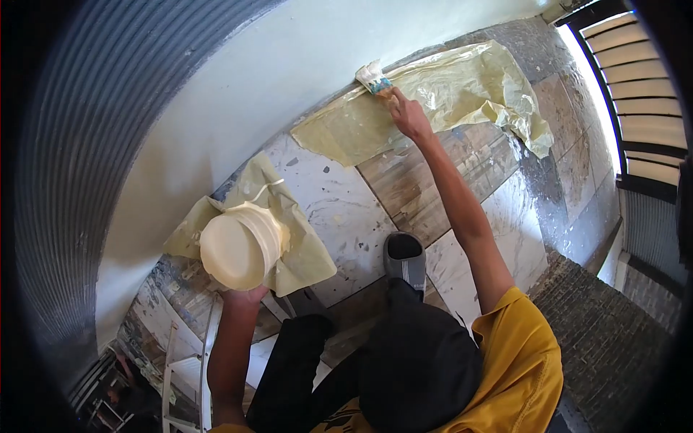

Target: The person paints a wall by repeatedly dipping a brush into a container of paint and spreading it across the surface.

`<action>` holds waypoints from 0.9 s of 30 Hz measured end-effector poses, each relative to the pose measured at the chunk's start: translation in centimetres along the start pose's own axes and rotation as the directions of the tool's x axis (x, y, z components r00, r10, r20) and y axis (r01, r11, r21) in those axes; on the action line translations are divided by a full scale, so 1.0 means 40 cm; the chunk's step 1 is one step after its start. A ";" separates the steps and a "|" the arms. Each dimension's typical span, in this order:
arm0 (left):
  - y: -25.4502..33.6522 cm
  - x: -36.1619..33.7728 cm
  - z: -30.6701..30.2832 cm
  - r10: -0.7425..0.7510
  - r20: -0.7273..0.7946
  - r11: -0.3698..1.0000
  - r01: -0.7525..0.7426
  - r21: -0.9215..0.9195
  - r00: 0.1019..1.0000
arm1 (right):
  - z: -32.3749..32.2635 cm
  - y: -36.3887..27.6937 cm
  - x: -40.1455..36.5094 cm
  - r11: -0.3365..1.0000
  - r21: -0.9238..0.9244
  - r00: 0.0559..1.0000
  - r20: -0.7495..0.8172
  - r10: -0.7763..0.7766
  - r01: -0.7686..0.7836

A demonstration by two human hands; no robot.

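My right hand [409, 115] is closed around the handle of a paintbrush [373, 77]. The brush's pale, paint-coated bristles are at the foot of the white wall [289, 65], above the edge of a crumpled yellowish plastic sheet [447, 86]. My left hand [245, 296] grips a cream paint bucket [232, 250] at its near lower side, with most of the fingers hidden behind it. Pale cream paint shows in the bucket, and its thin white handle [266, 189] sticks out on the far side. Another piece of yellowish sheet [307, 252] lies beneath the bucket.
My sandalled foot [404, 261] stands on paint-spattered tiles [339, 209]. A metal ladder [206, 361] is at lower left, with part of another person [130, 390] beyond it. Ridged grey panelling [94, 180] covers the left wall. A slatted, dark-framed gate [635, 79] stands at upper right.
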State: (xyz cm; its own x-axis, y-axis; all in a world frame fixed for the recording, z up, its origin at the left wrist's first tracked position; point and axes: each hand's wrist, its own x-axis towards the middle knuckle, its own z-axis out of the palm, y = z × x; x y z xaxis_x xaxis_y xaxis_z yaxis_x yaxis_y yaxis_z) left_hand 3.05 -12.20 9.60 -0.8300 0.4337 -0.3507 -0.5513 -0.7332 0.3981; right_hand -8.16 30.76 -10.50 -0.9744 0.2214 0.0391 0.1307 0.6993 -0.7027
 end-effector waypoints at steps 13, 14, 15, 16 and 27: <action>-0.019 -0.009 -0.004 0.018 0.014 1.000 -0.018 -0.020 1.000 | -0.149 -0.300 -0.071 0.943 0.298 0.944 -0.327 -0.047 0.150; -0.020 -0.011 -0.010 -0.014 0.038 0.998 0.016 -0.065 0.999 | -0.114 -0.304 -0.046 0.935 0.290 0.935 -0.340 -0.098 0.203; -0.020 -0.013 -0.016 -0.043 0.064 0.993 0.050 -0.108 0.997 | -0.072 -0.297 -0.026 0.943 0.247 0.937 -0.322 -0.139 0.224; -0.021 -0.015 -0.020 -0.033 0.060 0.993 0.040 -0.108 0.998 | -0.026 -0.284 -0.015 0.947 0.205 0.936 -0.302 -0.180 0.248; 0.001 -0.049 -0.039 0.039 0.065 0.999 -0.039 -0.007 0.997 | 0.026 -0.184 -0.169 0.993 0.073 0.995 0.031 0.092 -0.095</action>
State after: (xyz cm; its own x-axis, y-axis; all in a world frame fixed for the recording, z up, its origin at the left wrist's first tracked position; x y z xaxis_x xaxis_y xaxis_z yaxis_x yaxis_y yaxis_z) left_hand 4.81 -13.90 8.97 -0.8546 0.4377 -0.2793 -0.5182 -0.7532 0.4052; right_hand -2.72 23.43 -6.34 -0.9633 0.2643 -0.0478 0.2084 0.6236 -0.7535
